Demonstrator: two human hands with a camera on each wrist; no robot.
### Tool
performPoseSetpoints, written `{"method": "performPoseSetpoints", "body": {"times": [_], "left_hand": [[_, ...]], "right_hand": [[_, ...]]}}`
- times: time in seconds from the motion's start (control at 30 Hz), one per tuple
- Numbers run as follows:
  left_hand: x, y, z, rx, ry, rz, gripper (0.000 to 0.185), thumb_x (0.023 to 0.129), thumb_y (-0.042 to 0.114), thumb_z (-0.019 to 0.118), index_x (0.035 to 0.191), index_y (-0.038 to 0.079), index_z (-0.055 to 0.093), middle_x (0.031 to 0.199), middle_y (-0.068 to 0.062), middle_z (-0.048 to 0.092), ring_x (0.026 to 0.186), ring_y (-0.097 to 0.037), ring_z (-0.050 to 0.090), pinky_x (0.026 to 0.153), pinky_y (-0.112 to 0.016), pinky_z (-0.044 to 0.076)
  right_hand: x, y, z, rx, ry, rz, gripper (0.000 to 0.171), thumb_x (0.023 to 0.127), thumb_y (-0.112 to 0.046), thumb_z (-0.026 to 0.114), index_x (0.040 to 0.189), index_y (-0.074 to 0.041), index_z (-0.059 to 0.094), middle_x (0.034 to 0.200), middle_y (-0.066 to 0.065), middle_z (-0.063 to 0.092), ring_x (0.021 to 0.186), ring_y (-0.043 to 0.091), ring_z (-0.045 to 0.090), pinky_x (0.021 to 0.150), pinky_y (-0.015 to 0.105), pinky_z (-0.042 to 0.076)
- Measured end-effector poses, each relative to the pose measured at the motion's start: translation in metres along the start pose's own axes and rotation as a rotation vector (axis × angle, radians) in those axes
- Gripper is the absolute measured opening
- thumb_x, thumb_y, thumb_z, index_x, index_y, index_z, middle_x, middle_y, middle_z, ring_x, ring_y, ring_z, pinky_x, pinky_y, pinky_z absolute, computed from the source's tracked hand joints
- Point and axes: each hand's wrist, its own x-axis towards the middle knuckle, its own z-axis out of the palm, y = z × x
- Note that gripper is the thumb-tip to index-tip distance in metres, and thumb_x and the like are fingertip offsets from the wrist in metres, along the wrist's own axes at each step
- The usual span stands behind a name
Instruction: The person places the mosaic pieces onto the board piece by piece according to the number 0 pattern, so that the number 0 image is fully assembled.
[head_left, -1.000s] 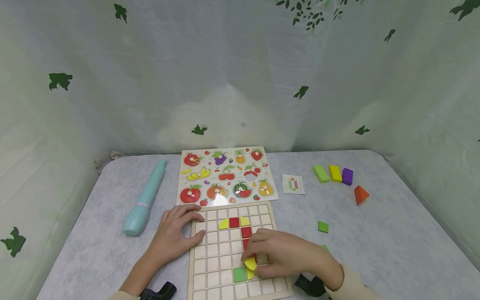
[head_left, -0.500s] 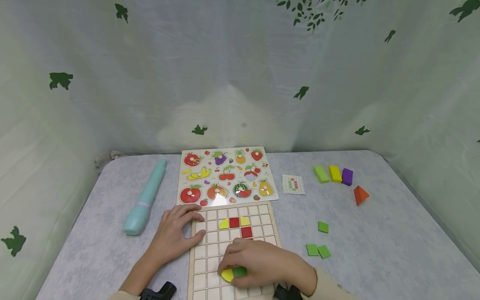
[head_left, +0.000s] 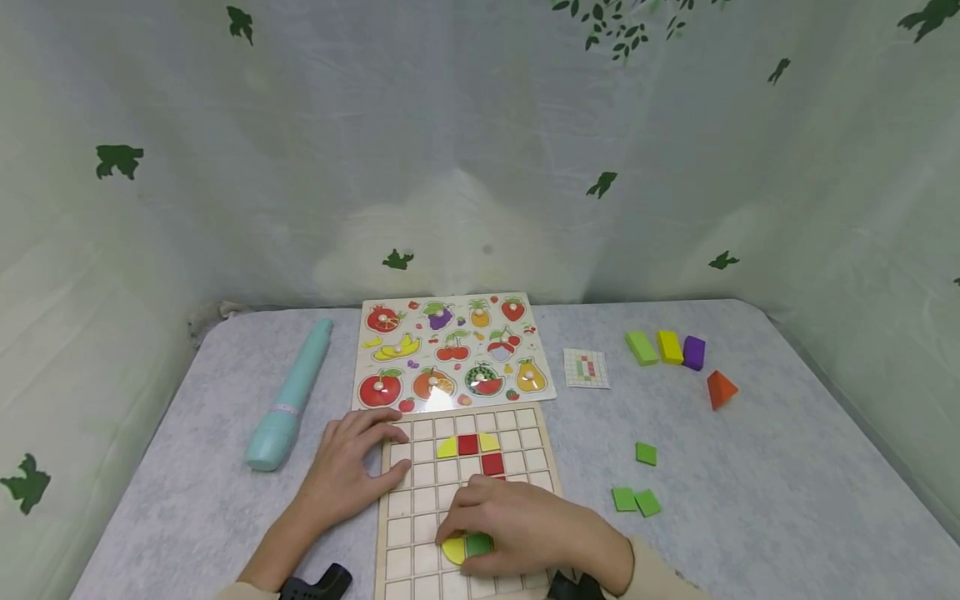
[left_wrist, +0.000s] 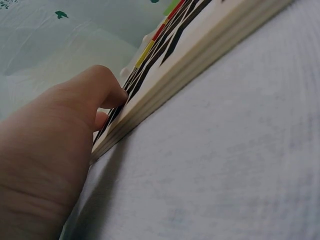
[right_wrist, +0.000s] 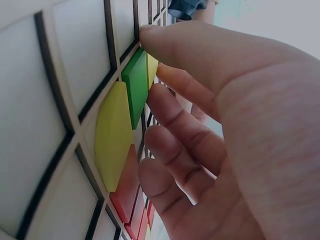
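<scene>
A wooden grid board (head_left: 399, 530) lies at the front of the table. My left hand (head_left: 341, 462) rests on its left edge, fingers spread; the thumb (left_wrist: 112, 90) lies over the edge. My right hand (head_left: 525, 525) is low over the board's lower part. Between its thumb and index finger it pinches a yellow quarter-circle tile (head_left: 453, 551), just left of a green square tile (head_left: 478, 544). Another yellow tile (right_wrist: 114, 135) and red tiles (right_wrist: 125, 187) sit in the grid nearby, mostly hidden by this hand in the head view. Farther up are yellow tiles (head_left: 447, 447) and red squares (head_left: 468, 444).
Behind the board lies a fruit puzzle (head_left: 454, 354), with a small pattern card (head_left: 587, 368) beside it. Green tiles (head_left: 624, 499) and coloured blocks (head_left: 671, 348) lie on the right, along with an orange pyramid-like block (head_left: 722, 390). A teal folded umbrella-like object (head_left: 288, 400) is at left.
My right hand has carried the yellow tile left, from over the lower yellow tile to the green square's left side. It has barely moved in the last half second. The left hand stayed still.
</scene>
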Motion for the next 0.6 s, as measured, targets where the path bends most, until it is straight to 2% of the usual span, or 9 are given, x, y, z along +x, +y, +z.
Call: {"method": "performPoseSetpoints", "body": {"times": [0.27, 0.6], "left_hand": [[0.0, 0.0, 0.0, 0.004, -0.008, -0.018, 0.029, 0.075, 0.026, 0.089, 0.098, 0.022, 0.072, 0.129, 0.0, 0.065, 0.12, -0.024, 0.055, 0.095, -0.049, 0.035], [0.001, 0.003, 0.0, -0.001, -0.024, -0.036, 0.028, 0.075, 0.025, 0.089, 0.099, 0.022, 0.073, 0.128, 0.0, 0.065, 0.119, -0.023, 0.054, 0.095, -0.049, 0.034]], "right_hand": [[-0.008, 0.0, -0.008, -0.005, 0.046, 0.013, 0.029, 0.098, -0.038, 0.071, 0.125, -0.032, 0.07, 0.117, -0.022, 0.066, 0.104, -0.004, 0.054, 0.089, 0.012, 0.045], [-0.046, 0.016, -0.022, 0.015, 0.163, 0.12, 0.027, 0.096, -0.03, 0.074, 0.123, -0.027, 0.071, 0.119, -0.016, 0.066, 0.108, 0.002, 0.055, 0.093, 0.02, 0.049]]}}
